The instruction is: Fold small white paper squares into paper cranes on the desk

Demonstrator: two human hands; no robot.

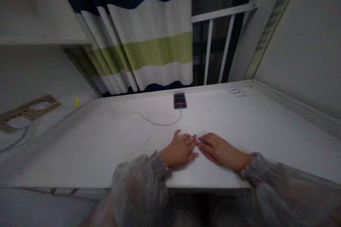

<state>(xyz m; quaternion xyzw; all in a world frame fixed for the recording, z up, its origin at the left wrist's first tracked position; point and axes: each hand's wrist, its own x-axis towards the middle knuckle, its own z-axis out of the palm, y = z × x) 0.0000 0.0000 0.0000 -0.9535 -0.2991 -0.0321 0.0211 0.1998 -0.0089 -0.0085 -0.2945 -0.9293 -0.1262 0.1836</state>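
My left hand [179, 151] rests palm down on the white desk [80, 156], with its fingers spread and the thumb pointing right. My right hand [220, 151] lies beside it, fingers stretched out toward the left. The index fingertips of both hands nearly meet over the desk. Anything white and small under those fingertips blends into the desk, and I cannot make it out. Left of my left hand lies a white sheet, probably paper [142, 138], with one slanting edge showing.
At the back stands a small blurred dark device [180, 100], with a white cable [160, 124] trailing left. Several small white pieces [238, 92] lie at the back right. A power strip [29, 110] is at the left wall. A striped curtain [160, 49] hangs behind.
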